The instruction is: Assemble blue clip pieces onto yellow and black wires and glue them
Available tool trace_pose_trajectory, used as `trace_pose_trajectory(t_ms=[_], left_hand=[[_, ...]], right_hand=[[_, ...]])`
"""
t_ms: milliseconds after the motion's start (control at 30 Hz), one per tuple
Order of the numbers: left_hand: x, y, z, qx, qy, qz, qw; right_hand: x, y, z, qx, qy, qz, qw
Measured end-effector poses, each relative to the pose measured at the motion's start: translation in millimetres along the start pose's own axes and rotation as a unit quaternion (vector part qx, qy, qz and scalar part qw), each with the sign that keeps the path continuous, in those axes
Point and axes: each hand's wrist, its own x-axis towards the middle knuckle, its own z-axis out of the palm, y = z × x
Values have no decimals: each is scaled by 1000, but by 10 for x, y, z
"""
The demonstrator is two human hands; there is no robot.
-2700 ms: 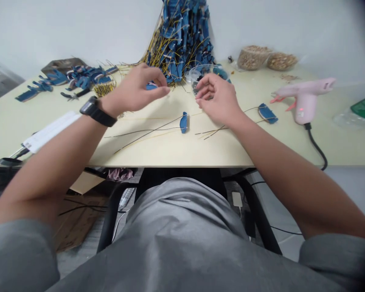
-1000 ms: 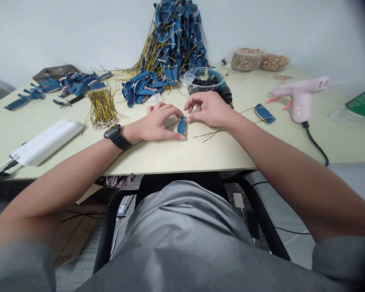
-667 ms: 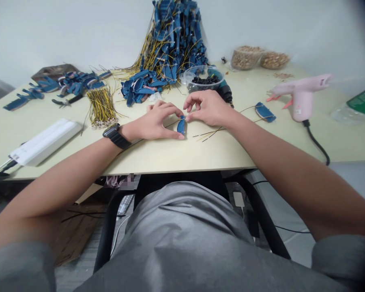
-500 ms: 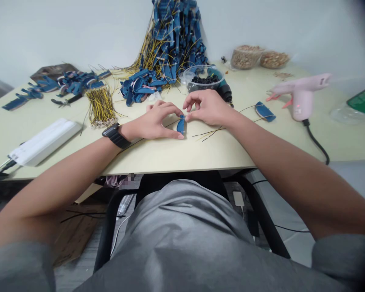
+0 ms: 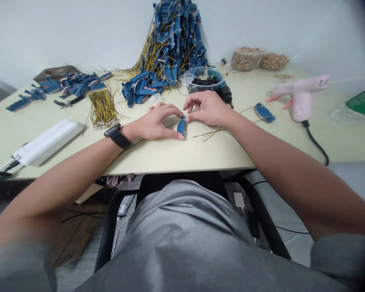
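1. On the smooth, pale-yellow desk (image 5: 182,156) in front of me, at the centre of my clock face with 12 pointing away, stands the slim blue piece (image 5: 181,126), crescent-shaped and matt.
2. My left hand (image 5: 156,121) grips it in a wide C: the index fingertip is at its 12 o'clock end, the thumb at its 6 o'clock end. Thin dark wires run from it beneath that hand.
3. My right hand (image 5: 208,107) meets that same 12 o'clock end with thumb and index finger nearly together, the other fingers curled; I cannot tell whether they pinch anything.
4. At 3 o'clock, well apart, lies a second blue piece (image 5: 264,112), rounded along one edge, its fine wires (image 5: 209,133) passing under my right forearm.
5. Beyond it, between 2 and 3, is a glossy pink glue gun (image 5: 302,101) with a red trigger and black cord.
6. At 1 o'clock a clear, round plastic tub (image 5: 189,85) holds small black bits (image 5: 205,82).
7. At 12 rises a tall, bristling pile (image 5: 176,36) of blue pieces and stiff yellow wires; a looser blue heap (image 5: 142,87) sits between 10 and 11, and a brushlike wire bundle (image 5: 101,105) between 9 and 10.
8. In the earliest frame both my hands are farther out and spread apart, with the blue piece lying untouched; now both are at it.
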Motion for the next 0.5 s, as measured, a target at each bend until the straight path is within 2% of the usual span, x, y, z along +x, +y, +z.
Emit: trace_pose_trajectory(t_ms=[500], left_hand=[[6,65,-1,-12,4,-20,1000]], right_hand=[[-1,30,-14,-14,-3,3,1000]])
